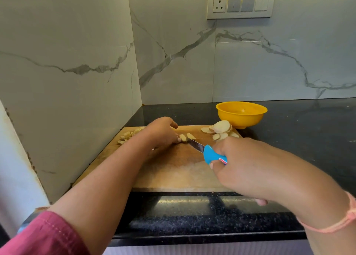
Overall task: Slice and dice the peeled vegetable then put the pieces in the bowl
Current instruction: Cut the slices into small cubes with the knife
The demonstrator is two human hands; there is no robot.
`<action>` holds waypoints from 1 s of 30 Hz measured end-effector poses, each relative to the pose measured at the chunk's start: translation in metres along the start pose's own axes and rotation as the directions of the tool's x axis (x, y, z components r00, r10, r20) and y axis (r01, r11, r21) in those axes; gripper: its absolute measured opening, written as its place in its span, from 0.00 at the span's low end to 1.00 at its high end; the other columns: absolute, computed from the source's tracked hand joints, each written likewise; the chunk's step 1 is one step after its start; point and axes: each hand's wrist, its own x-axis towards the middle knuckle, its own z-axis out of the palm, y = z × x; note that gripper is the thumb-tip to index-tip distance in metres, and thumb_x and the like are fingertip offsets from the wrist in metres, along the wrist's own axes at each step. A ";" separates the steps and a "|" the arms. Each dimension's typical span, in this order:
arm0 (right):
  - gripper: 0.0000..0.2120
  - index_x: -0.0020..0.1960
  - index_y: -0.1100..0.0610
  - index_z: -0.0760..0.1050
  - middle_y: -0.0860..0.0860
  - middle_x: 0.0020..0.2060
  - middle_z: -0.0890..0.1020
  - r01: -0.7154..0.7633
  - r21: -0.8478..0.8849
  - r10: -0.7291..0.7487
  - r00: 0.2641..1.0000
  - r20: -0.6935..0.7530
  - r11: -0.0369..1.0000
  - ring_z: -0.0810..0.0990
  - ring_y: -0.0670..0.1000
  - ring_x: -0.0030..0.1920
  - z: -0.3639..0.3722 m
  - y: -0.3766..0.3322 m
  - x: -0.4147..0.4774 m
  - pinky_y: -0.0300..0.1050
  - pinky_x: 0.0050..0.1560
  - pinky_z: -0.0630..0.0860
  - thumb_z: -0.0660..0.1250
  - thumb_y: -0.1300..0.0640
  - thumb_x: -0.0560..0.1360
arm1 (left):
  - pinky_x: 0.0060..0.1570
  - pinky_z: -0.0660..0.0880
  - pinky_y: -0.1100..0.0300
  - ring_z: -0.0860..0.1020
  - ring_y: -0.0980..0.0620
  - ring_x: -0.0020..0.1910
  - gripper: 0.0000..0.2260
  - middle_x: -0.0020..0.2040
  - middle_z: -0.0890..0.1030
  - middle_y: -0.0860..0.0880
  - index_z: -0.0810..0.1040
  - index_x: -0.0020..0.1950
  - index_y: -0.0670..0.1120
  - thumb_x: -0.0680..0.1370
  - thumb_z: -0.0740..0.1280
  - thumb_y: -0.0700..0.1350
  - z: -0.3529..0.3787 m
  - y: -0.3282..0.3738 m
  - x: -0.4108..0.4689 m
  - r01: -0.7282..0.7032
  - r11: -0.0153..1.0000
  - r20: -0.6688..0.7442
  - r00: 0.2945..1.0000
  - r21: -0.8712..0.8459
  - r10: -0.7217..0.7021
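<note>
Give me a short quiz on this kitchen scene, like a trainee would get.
1. Which hand grips the blue-handled knife? A) left B) right C) neither
2. True or false: the round slices lie inside the yellow bowl.
3. Fill in: the diced pieces sit at the cutting board's far ____ corner.
Key: 1. B, the right hand; the left hand holds a vegetable piece at the blade. 2. False: they lie on the cutting board, beside the bowl. 3. left.
</note>
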 end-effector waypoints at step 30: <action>0.15 0.61 0.49 0.71 0.45 0.36 0.69 -0.027 0.098 0.060 0.934 -0.353 0.995 0.66 0.44 0.33 0.034 0.008 0.036 0.38 0.28 0.60 0.53 0.45 0.80 | 0.47 0.74 0.61 0.78 0.51 0.48 0.16 0.53 0.82 0.46 0.80 0.60 0.44 0.78 0.66 0.52 0.011 0.018 -0.007 -0.094 0.955 -0.049 0.992 0.281 0.112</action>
